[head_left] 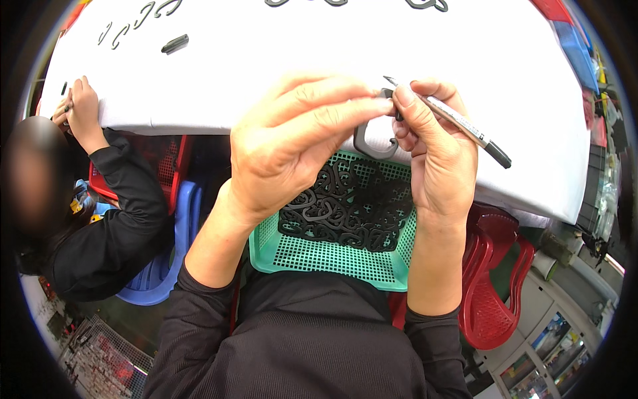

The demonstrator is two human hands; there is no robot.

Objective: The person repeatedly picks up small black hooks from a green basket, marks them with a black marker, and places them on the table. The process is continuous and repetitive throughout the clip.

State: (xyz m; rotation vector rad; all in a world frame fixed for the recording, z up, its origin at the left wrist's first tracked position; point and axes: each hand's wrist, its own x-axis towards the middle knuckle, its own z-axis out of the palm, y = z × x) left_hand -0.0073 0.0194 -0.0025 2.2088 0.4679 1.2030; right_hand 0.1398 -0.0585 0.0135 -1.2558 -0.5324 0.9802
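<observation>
Over the table's near edge, my left hand has its fingertips on a dark, flat, hook-shaped piece; its thumb is hidden. My right hand grips a slim silver marker pen between thumb and fingers, its dark tip pointing up and left toward the hook piece. The right fingers also sit close to the piece, and whether they touch it I cannot tell. Below both hands, a green perforated basket holds many similar black hook pieces.
A white-covered table spreads ahead, with several black hooks and a black marker on it. At left, another person in a dark sleeve leans on the table. Red chairs and a blue chair stand nearby.
</observation>
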